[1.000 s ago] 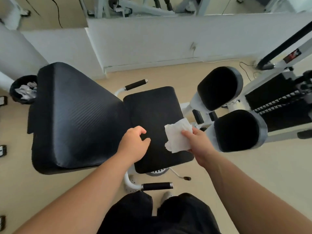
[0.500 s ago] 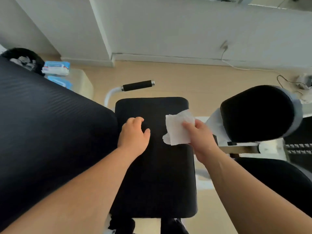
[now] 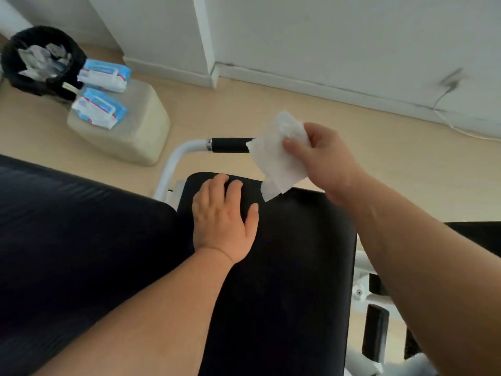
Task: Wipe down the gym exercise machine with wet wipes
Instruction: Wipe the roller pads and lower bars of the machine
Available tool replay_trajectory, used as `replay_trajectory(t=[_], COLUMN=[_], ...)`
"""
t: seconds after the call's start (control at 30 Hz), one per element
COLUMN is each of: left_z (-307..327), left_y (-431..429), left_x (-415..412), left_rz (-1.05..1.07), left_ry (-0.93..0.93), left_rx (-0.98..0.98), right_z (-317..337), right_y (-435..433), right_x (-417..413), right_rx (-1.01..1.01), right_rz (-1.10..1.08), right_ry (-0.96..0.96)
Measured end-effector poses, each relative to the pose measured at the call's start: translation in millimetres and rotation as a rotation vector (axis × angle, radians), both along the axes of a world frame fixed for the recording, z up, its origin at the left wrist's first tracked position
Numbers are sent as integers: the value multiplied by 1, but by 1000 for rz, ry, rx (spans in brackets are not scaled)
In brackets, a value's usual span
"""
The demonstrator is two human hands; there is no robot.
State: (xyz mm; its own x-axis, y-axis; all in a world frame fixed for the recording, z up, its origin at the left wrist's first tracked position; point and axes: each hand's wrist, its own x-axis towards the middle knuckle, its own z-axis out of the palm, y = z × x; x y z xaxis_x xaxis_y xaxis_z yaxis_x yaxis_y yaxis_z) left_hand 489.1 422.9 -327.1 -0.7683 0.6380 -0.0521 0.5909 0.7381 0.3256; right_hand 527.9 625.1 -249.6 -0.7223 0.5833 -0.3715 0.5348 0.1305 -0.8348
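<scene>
Standing on the floor at the far left, a black bin (image 3: 76, 58) is seen partly filled with crumpled white wipes (image 3: 43, 62). Just beside it, two blue-and-white wipe packs (image 3: 104, 76) (image 3: 99, 108) are laid on a pale translucent box (image 3: 135, 131); what the box holds cannot be told. The wet wipe (image 3: 276, 161) is pinched at its upper end between thumb and fingers of the right hand (image 3: 325, 158) and is held in the air. Its long axis runs away from the person, the loose lower end pointing down at the seat pad (image 3: 284, 267). The tip of the black handle grip (image 3: 230, 145) is overlapped by it; contact cannot be judged. The left hand (image 3: 222, 221) is laid palm-down on the pad's far corner, fingers slightly spread.
</scene>
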Motion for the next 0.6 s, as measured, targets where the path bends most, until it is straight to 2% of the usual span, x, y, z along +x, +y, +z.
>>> replay_trajectory(t=[0.1, 0.23, 0.33, 0.4, 0.47, 0.53, 0.6], left_z=[-3, -5, -6, -7, -7, -7, -7], left_y=[0, -2, -2, -3, -3, -2, -2], left_x=[0, 0, 0, 1, 1, 0, 0], left_rz=[-14, -18, -18, -21, -20, -17, -17], left_ry=[13, 26, 28, 26, 27, 31, 35], left_rx=[28, 41, 36, 29, 28, 35, 40], right_z=[-14, -38, -60, -68, -72, -75, -79], right_y=[14, 22, 24, 24, 24, 27, 32], right_x=[-48, -90, -100, -97, -89, -79, -70], right_rx=[145, 398, 500, 567, 818, 1032, 1058], right_rz=[209, 480, 572, 569, 651, 907, 1200], right_ry=[-63, -248, -319, -261, -112, 2, -47])
